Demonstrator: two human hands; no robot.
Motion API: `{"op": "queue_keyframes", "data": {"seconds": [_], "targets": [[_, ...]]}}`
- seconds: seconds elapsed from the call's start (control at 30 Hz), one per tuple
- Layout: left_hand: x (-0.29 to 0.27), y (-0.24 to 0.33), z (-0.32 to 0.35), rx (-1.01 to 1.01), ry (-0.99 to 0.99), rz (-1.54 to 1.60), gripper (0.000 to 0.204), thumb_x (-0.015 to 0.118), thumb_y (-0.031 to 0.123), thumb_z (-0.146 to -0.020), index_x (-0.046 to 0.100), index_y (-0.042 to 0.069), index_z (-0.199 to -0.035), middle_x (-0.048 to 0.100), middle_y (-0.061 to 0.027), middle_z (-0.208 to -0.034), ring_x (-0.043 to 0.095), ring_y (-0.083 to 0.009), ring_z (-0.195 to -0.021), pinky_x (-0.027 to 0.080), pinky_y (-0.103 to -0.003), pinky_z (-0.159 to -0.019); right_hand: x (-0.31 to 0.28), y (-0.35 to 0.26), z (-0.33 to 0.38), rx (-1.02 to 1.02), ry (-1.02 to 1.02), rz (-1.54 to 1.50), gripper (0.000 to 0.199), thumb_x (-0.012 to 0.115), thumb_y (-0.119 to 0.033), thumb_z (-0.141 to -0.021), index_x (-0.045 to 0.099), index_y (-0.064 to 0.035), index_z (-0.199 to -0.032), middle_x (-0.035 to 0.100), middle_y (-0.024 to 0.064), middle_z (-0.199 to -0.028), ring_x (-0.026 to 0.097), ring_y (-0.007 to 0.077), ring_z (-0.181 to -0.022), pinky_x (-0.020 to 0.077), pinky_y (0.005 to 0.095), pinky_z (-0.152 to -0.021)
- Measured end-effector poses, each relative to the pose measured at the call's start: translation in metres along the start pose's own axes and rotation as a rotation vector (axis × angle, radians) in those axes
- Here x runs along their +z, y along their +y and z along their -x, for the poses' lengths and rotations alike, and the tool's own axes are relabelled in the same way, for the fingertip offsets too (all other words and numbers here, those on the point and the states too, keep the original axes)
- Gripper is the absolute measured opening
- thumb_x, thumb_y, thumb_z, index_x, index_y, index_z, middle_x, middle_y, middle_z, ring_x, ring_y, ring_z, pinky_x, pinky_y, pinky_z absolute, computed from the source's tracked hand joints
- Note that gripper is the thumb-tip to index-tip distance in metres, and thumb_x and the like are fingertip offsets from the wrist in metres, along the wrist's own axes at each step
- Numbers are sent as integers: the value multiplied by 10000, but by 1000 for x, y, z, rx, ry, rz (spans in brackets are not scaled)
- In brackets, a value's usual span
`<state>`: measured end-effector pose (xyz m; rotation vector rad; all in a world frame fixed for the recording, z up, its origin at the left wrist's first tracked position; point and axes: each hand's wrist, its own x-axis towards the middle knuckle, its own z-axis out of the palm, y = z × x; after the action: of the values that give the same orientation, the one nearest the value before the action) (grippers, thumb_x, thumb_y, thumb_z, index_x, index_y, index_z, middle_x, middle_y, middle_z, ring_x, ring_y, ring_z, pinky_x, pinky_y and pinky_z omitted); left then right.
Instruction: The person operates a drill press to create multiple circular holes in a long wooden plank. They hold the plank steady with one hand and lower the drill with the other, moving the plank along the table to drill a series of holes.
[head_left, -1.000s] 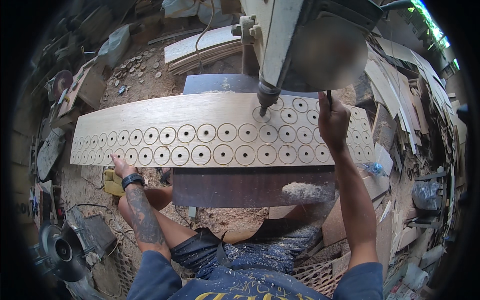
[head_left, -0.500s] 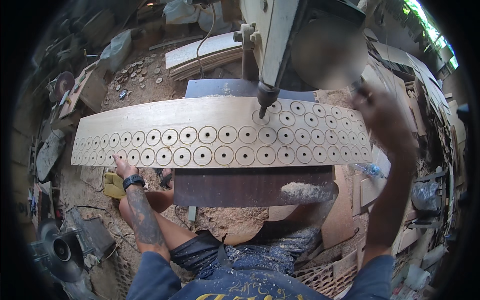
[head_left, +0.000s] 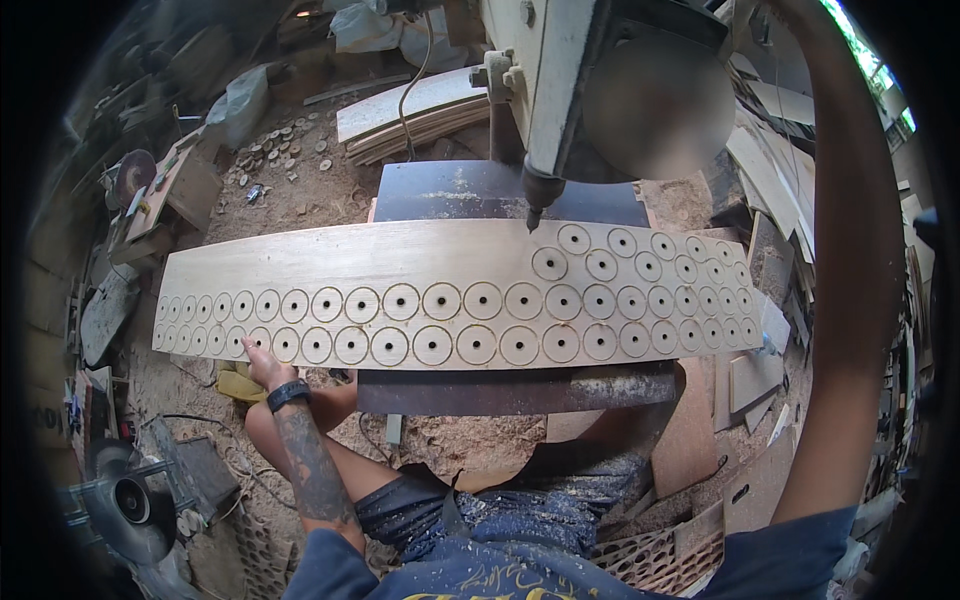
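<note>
A long pale wooden board (head_left: 400, 255) with a curved far edge lies across the dark machine table (head_left: 480, 392). Rows of round cut rings, each with a small centre hole, cover its near part and its right end. My left hand (head_left: 266, 368) pinches the near edge toward the left end, thumb on top and fingers partly hidden beneath. The drill chuck with its bit (head_left: 536, 200) hangs at the board's far edge, left of the farthest row of rings. My right forearm (head_left: 845, 250) reaches up past the top edge, where the hand is out of view.
The drill press head (head_left: 560, 90) fills the top middle. Curved boards (head_left: 410, 115) are stacked behind the table, with loose wooden discs (head_left: 290, 145) on the floor to their left. A fan (head_left: 130, 495) stands lower left; wood offcuts (head_left: 755, 375) lie right.
My right hand has gone up and out of view. The chuck has risen off the ring it was over, and the board appears nearer to me. My left hand keeps its hold.
</note>
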<state>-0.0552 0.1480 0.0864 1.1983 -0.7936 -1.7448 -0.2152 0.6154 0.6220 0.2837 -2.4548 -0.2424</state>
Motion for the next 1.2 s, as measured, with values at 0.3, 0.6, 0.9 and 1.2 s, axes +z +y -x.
{"op": "queue_keyframes", "data": {"seconds": [0.3, 0.6, 0.9, 1.2], "targets": [[0, -4, 0, 1, 4, -8, 679, 618, 409, -948, 470, -150, -1304, 566, -204, -1282, 632, -282, -1046, 575, -398, -855, -7, 0, 11, -20, 36, -33, 351, 705, -319, -865, 731, 26, -805, 689, 162, -690, 668, 234, -660, 516, 382, -659], [-7, -3, -2, -40, -76, 60, 683, 614, 405, -953, 460, -153, -1313, 556, -207, -1296, 621, -281, -1068, 564, -400, -879, -13, -17, 22, 62, 0, -16, 341, 692, -297, -882, 722, 19, -757, 669, 124, -633, 624, 185, -584, 488, 364, -586], [-8, -1, 2, -75, -111, 95, 706, 607, 418, -957, 442, -155, -1335, 538, -223, -1318, 597, -293, -1119, 542, -408, -920, -22, -22, 98, 63, -161, 102, 326, 639, -313, -931, 709, -3, -857, 668, 78, -661, 567, 132, -530, 466, 319, -529], [-3, 4, 12, -49, -53, 26, 673, 621, 416, -947, 499, -143, -1300, 554, -206, -1303, 609, -272, -1085, 551, -387, -890, 57, -18, 224, 181, 12, -81, 301, 509, -290, -1019, 656, -38, -946, 646, 178, -678, 663, 370, -647, 502, 477, -580]]}}
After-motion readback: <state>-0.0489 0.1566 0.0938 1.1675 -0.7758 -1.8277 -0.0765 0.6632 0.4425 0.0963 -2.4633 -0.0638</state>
